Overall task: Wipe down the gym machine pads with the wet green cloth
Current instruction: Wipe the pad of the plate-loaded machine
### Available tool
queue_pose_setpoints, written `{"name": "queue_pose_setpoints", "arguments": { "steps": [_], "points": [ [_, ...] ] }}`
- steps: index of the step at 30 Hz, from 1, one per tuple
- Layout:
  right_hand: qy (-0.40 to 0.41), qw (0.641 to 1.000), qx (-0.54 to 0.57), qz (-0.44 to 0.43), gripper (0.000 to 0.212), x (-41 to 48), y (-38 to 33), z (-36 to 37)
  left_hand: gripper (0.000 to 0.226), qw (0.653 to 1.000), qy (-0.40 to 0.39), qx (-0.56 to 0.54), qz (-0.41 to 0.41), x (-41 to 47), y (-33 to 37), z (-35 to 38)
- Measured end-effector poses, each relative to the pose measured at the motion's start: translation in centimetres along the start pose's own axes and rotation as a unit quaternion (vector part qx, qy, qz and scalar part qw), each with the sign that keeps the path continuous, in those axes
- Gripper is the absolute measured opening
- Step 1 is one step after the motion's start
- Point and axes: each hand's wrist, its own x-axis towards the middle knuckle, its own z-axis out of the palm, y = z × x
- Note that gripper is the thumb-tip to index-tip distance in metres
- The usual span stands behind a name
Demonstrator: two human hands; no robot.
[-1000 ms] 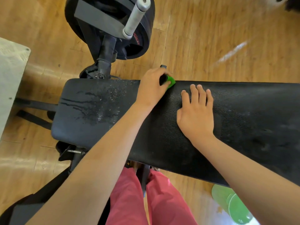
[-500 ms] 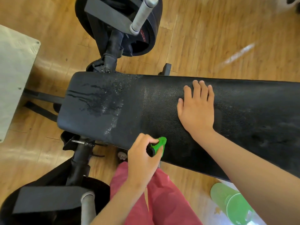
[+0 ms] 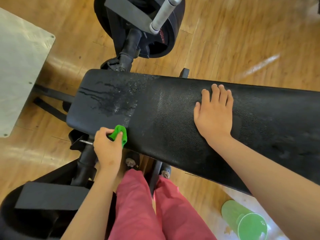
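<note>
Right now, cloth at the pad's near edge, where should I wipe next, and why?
Probably the left hand should sweep the green cloth away across the left end of the pad: droplets and streaks lie there, while the right hand rests flat further right.

One head-worn camera looks steeply down, close above the black pad [image 3: 173, 122] and wooden floor [image 3: 225, 49].

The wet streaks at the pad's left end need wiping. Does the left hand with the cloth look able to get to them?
Probably yes. The left hand holds the green cloth at the pad edge, below the streaks, with nothing between them; the right hand rests further right.
</note>
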Motion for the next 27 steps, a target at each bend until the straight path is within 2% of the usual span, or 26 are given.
{"name": "queue_pose_setpoints", "arguments": {
  "steps": [3, 5, 8, 10, 16, 21, 24, 27],
  "points": [
    [0.001, 1.0, 0.002, -0.003, 0.043, 0.0, 0.0, -0.1, 0.018, 1.0, -0.004, -0.021, -0.006, -1.9, 2.1, 0.6],
    [0.001, 1.0, 0.0, -0.001, 0.042, 0.0, 0.0, -0.1, 0.019, 0.995, -0.053, -0.06, 0.056, -5.6, 4.6, 1.4],
    [0.006, 1.0, -0.008, -0.003, 0.043, 0.0, -0.1, 0.0, 0.024, 0.97, -0.159, -0.087, 0.164, -11.2, 7.7, 2.4],
    [0.005, 1.0, -0.006, -0.001, 0.044, 0.0, -0.1, -0.1, 0.024, 0.961, -0.176, -0.094, 0.189, -11.9, 7.9, 2.6],
    [0.005, 1.0, -0.005, 0.001, 0.045, 0.0, -0.1, -0.1, 0.021, 0.98, -0.102, -0.028, 0.167, -3.8, 3.6, 1.2],
    [0.003, 1.0, -0.005, 0.004, 0.045, 0.1, -0.3, -0.1, 0.018, 0.997, -0.025, 0.027, 0.071, 3.9, 0.3, -0.1],
    [-0.001, 1.0, -0.004, 0.007, 0.045, 0.1, -0.3, -0.2, 0.018, 0.999, -0.009, 0.011, 0.038, 3.6, 1.0, 0.1],
    [0.0, 1.0, -0.004, 0.009, 0.045, 0.1, -0.4, -0.2, 0.019, 0.995, -0.038, -0.04, 0.08, 0.7, 2.6, 0.9]
  ]
}}
